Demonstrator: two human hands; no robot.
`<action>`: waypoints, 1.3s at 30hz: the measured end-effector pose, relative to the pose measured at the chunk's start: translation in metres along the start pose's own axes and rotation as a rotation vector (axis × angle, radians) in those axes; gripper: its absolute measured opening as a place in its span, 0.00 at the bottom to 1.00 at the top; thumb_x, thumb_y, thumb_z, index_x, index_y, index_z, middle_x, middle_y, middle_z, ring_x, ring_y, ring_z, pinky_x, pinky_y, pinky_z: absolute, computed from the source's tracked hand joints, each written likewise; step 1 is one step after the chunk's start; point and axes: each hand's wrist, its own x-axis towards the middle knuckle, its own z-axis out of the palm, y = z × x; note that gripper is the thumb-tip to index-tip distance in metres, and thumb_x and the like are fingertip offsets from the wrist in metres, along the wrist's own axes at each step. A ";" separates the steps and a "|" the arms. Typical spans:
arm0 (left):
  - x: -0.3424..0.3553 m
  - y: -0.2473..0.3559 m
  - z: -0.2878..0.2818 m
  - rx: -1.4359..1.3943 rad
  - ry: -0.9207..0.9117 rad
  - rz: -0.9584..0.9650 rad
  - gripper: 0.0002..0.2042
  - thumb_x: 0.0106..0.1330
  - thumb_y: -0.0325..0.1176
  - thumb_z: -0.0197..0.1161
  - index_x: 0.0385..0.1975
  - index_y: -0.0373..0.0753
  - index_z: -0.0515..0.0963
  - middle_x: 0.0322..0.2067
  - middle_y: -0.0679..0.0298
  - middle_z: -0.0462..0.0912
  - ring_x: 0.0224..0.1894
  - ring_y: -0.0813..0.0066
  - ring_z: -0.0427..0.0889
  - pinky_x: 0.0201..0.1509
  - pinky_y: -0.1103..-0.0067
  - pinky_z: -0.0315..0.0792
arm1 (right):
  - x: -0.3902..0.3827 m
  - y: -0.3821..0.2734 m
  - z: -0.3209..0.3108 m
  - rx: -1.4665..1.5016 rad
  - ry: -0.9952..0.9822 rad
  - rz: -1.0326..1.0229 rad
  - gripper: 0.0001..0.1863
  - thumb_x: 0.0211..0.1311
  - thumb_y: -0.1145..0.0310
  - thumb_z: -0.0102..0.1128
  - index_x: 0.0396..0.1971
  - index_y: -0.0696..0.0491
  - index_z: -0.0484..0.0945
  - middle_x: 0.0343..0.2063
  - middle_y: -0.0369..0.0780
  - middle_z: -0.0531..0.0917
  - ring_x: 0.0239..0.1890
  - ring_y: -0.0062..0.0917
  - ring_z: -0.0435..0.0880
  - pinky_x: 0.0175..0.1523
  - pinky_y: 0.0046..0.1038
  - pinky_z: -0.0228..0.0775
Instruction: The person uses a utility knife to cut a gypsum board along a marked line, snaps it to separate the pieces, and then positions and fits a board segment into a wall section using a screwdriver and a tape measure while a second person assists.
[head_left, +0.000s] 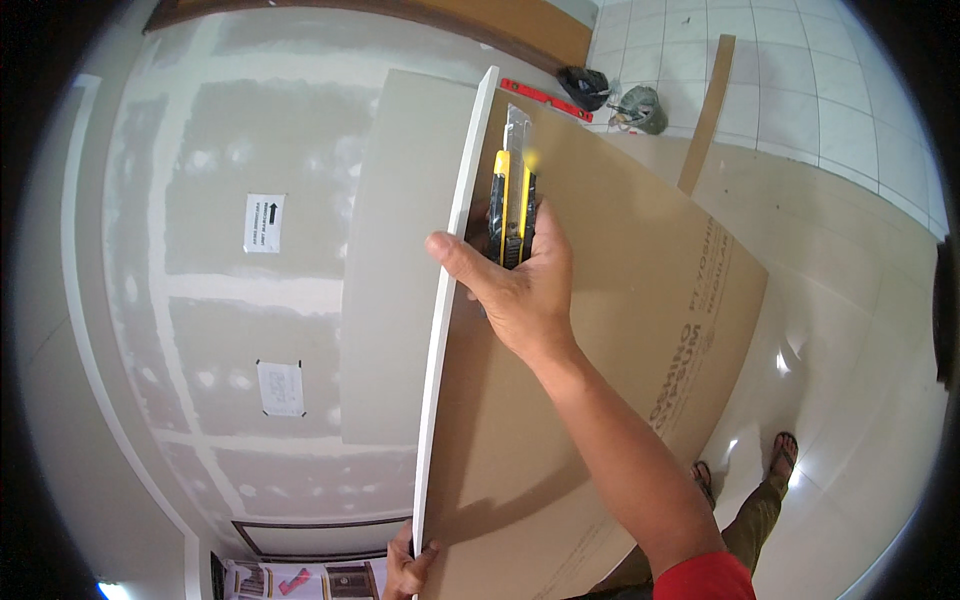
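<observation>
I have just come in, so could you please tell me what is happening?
A person holds a large brown-faced board by its white edge. The right hand, thumb on that edge, also holds a yellow-and-black utility knife; the left hand grips it lower in the picture. Past the board's far end is a red spirit level.

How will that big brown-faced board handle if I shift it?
The board is probably stiff: its long white edge looks nearly straight. It's likely unwieldy, since it dwarfs the right hand at that edge. Being thin, the edge might chip if knocked.
</observation>
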 end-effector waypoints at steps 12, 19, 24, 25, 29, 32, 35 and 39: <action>0.005 -0.012 0.000 0.072 0.061 0.154 0.10 0.59 0.29 0.67 0.36 0.33 0.76 0.24 0.67 0.71 0.31 0.79 0.68 0.36 0.76 0.66 | -0.161 0.027 0.001 -0.229 -0.191 0.209 0.28 0.54 0.68 0.84 0.42 0.58 0.69 0.30 0.35 0.83 0.28 0.10 0.81 0.31 0.17 0.75; 0.007 -0.009 0.002 0.012 0.041 0.180 0.15 0.62 0.30 0.68 0.46 0.31 0.78 0.29 0.64 0.79 0.34 0.77 0.73 0.40 0.74 0.71 | -0.203 0.047 0.011 -0.262 -0.085 0.205 0.23 0.56 0.75 0.77 0.44 0.59 0.69 0.29 0.35 0.81 0.28 0.13 0.81 0.32 0.22 0.77; -0.012 -0.052 -0.009 0.075 -0.025 0.201 0.18 0.64 0.32 0.69 0.51 0.32 0.78 0.29 0.54 0.83 0.32 0.69 0.80 0.40 0.71 0.75 | -0.203 0.048 0.019 -0.142 0.003 0.243 0.21 0.56 0.74 0.76 0.41 0.60 0.70 0.27 0.34 0.81 0.27 0.12 0.80 0.30 0.22 0.76; -0.019 -0.066 -0.013 0.106 -0.024 0.155 0.17 0.64 0.33 0.69 0.50 0.33 0.78 0.28 0.52 0.83 0.31 0.68 0.81 0.39 0.71 0.76 | -0.201 0.047 0.021 -0.138 0.009 0.226 0.22 0.56 0.75 0.75 0.44 0.60 0.70 0.29 0.35 0.81 0.28 0.13 0.81 0.31 0.22 0.77; -0.057 -0.126 -0.024 0.163 0.020 0.056 0.14 0.64 0.33 0.70 0.47 0.35 0.79 0.28 0.51 0.83 0.29 0.64 0.83 0.38 0.70 0.76 | -0.200 0.043 0.027 -0.098 0.077 0.332 0.22 0.58 0.80 0.72 0.48 0.61 0.69 0.35 0.38 0.82 0.32 0.15 0.82 0.33 0.22 0.79; -0.083 -0.174 -0.041 0.238 0.014 -0.015 0.13 0.62 0.33 0.71 0.43 0.36 0.80 0.29 0.50 0.85 0.31 0.53 0.87 0.37 0.68 0.78 | -0.203 0.045 0.036 -0.137 0.070 0.230 0.23 0.60 0.81 0.69 0.52 0.63 0.69 0.37 0.39 0.82 0.32 0.17 0.83 0.33 0.23 0.80; -0.105 -0.232 -0.052 0.200 -0.012 -0.009 0.14 0.61 0.34 0.71 0.44 0.37 0.81 0.30 0.49 0.86 0.33 0.51 0.88 0.37 0.67 0.78 | -0.205 0.048 0.040 -0.251 0.108 0.099 0.23 0.61 0.77 0.70 0.54 0.64 0.73 0.41 0.41 0.84 0.32 0.17 0.83 0.32 0.22 0.78; -0.150 -0.335 -0.071 0.285 -0.020 -0.012 0.16 0.60 0.38 0.71 0.43 0.37 0.81 0.33 0.48 0.87 0.36 0.46 0.88 0.39 0.63 0.80 | -0.203 0.058 0.038 -0.323 0.091 -0.042 0.22 0.62 0.71 0.71 0.53 0.64 0.76 0.42 0.41 0.84 0.38 0.18 0.83 0.41 0.23 0.77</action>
